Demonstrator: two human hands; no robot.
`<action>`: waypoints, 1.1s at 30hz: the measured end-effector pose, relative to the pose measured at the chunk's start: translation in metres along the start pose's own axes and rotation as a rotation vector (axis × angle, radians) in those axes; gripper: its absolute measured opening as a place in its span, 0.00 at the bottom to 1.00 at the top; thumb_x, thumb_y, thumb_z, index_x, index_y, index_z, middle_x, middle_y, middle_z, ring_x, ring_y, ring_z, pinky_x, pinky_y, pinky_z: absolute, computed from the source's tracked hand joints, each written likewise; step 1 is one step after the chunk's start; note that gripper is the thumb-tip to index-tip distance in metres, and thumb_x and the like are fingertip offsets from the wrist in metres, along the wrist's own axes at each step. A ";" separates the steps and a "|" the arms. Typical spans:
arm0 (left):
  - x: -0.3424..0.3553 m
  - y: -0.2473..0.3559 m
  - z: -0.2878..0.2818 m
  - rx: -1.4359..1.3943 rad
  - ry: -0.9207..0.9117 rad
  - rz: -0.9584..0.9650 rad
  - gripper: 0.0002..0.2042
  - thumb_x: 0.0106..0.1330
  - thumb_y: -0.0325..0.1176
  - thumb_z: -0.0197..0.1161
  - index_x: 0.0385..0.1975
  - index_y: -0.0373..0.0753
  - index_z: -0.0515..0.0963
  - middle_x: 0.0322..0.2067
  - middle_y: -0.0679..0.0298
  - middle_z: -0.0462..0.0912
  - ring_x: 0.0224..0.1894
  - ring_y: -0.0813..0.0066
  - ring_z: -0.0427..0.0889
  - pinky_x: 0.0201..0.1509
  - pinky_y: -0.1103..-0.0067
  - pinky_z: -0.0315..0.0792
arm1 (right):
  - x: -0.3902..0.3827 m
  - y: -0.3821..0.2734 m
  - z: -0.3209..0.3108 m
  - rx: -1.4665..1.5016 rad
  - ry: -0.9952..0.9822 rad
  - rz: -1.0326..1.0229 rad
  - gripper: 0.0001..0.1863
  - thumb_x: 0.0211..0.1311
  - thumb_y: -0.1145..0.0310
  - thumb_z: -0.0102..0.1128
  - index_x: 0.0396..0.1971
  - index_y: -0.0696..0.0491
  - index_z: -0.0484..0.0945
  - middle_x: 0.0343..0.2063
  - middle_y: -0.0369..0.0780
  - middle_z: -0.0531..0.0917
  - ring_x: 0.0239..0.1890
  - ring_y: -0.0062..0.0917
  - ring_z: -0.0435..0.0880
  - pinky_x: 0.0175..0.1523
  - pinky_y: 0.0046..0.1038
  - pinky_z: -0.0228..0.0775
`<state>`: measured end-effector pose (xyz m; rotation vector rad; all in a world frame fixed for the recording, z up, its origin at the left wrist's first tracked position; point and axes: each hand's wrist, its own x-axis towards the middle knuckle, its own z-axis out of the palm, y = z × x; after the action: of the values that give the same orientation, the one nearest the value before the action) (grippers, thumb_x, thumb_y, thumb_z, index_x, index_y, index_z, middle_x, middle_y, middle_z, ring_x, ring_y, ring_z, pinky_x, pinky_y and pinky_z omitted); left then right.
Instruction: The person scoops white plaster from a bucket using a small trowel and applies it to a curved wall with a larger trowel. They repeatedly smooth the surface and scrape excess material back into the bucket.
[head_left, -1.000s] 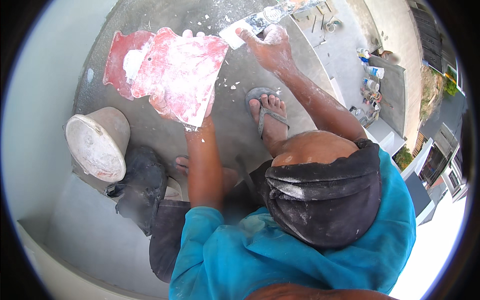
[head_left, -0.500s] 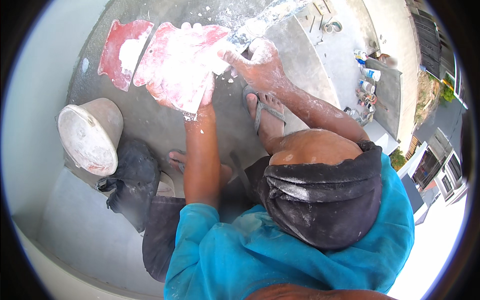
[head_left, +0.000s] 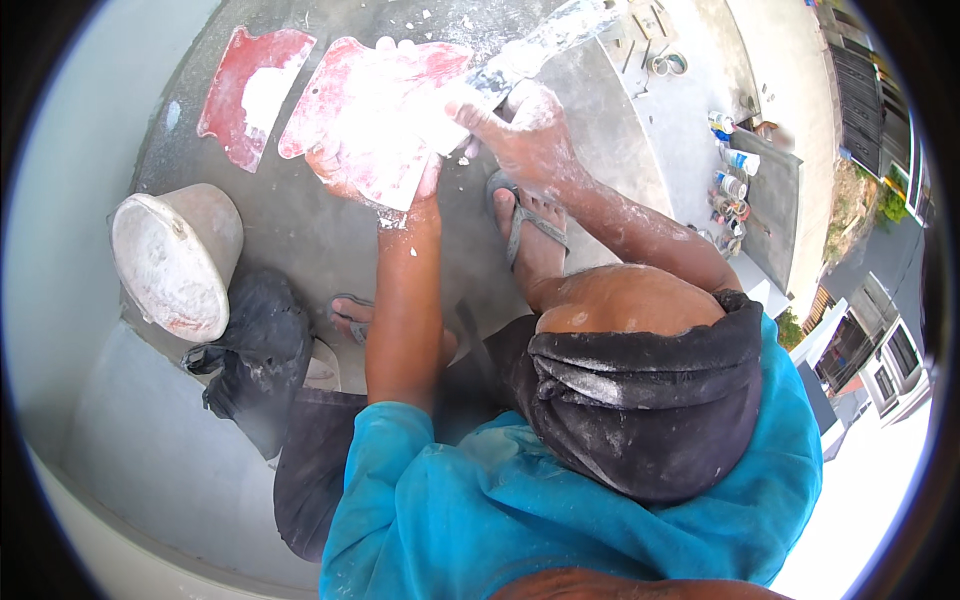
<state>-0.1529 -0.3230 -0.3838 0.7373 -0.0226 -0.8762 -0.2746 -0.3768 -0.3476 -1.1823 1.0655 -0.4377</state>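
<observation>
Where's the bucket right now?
In the head view, the bucket is at the left, beside the pale wall, just up and left of the black bag and below the loose red plate.

upper middle of frame: left hand [head_left: 335, 174] holds a white-smeared red plate [head_left: 330, 88] from beneath; right hand [head_left: 540, 140] grips a scraper [head_left: 515, 68], blade over plate. upper left, second red plate [head_left: 228, 98] on floor [head_left: 290, 235]. left, pale bucket [head_left: 170, 262], black bag [head_left: 262, 350] below.
</observation>
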 end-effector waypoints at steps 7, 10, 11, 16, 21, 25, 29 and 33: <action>0.007 -0.009 -0.020 -0.366 0.042 -0.098 0.41 0.65 0.59 0.54 0.69 0.34 0.56 0.70 0.44 0.54 0.73 0.46 0.50 0.76 0.54 0.48 | 0.015 0.007 -0.008 -0.032 -0.007 0.064 0.17 0.61 0.60 0.67 0.37 0.61 0.81 0.28 0.40 0.86 0.25 0.18 0.83 0.33 0.23 0.75; 0.009 -0.010 -0.015 -0.228 0.023 -0.054 0.41 0.64 0.59 0.55 0.69 0.34 0.57 0.70 0.44 0.55 0.73 0.46 0.52 0.76 0.54 0.49 | -0.013 0.023 0.012 -0.091 -0.085 -0.220 0.16 0.61 0.60 0.66 0.36 0.60 0.82 0.25 0.38 0.86 0.23 0.17 0.83 0.32 0.22 0.75; 0.009 -0.007 -0.016 -0.238 0.023 -0.056 0.41 0.64 0.60 0.54 0.69 0.34 0.57 0.69 0.44 0.55 0.72 0.46 0.52 0.75 0.54 0.49 | -0.008 0.014 0.011 -0.098 -0.080 -0.101 0.16 0.62 0.60 0.66 0.37 0.60 0.82 0.27 0.39 0.86 0.24 0.17 0.83 0.32 0.22 0.75; 0.012 -0.007 -0.017 -0.237 0.020 -0.056 0.41 0.62 0.60 0.53 0.68 0.34 0.59 0.68 0.44 0.58 0.71 0.45 0.56 0.74 0.54 0.52 | 0.000 0.007 0.003 0.056 -0.080 0.034 0.16 0.61 0.60 0.67 0.36 0.60 0.81 0.26 0.39 0.85 0.25 0.17 0.82 0.32 0.22 0.74; 0.014 -0.004 -0.024 -0.241 -0.008 -0.084 0.41 0.61 0.61 0.51 0.68 0.35 0.60 0.67 0.44 0.61 0.70 0.45 0.59 0.73 0.54 0.54 | 0.017 0.007 -0.007 -0.100 0.022 -0.041 0.17 0.60 0.58 0.68 0.27 0.60 0.83 0.16 0.36 0.82 0.22 0.17 0.81 0.29 0.22 0.72; 0.003 -0.003 -0.012 -0.428 -0.049 -0.196 0.42 0.60 0.59 0.52 0.67 0.33 0.60 0.66 0.42 0.62 0.68 0.44 0.61 0.71 0.53 0.57 | 0.044 0.020 -0.018 -0.141 0.218 0.053 0.18 0.58 0.55 0.69 0.28 0.58 0.84 0.17 0.36 0.83 0.21 0.18 0.81 0.29 0.23 0.72; -0.002 0.000 -0.014 -0.263 -0.079 -0.254 0.43 0.58 0.60 0.53 0.67 0.32 0.59 0.65 0.41 0.62 0.67 0.43 0.62 0.69 0.52 0.60 | 0.022 0.018 0.007 -0.299 0.037 -0.241 0.17 0.59 0.57 0.68 0.34 0.58 0.82 0.20 0.38 0.85 0.22 0.21 0.83 0.30 0.25 0.75; -0.003 0.000 -0.017 -0.369 -0.115 -0.312 0.44 0.58 0.59 0.55 0.68 0.30 0.58 0.67 0.39 0.58 0.69 0.41 0.58 0.70 0.51 0.57 | 0.042 0.012 -0.005 -0.209 0.061 0.063 0.18 0.60 0.58 0.67 0.36 0.60 0.81 0.25 0.41 0.86 0.21 0.20 0.83 0.28 0.24 0.75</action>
<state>-0.1496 -0.3111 -0.3954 0.3473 0.1519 -1.1808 -0.2612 -0.4071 -0.3767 -1.3218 1.2201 -0.3207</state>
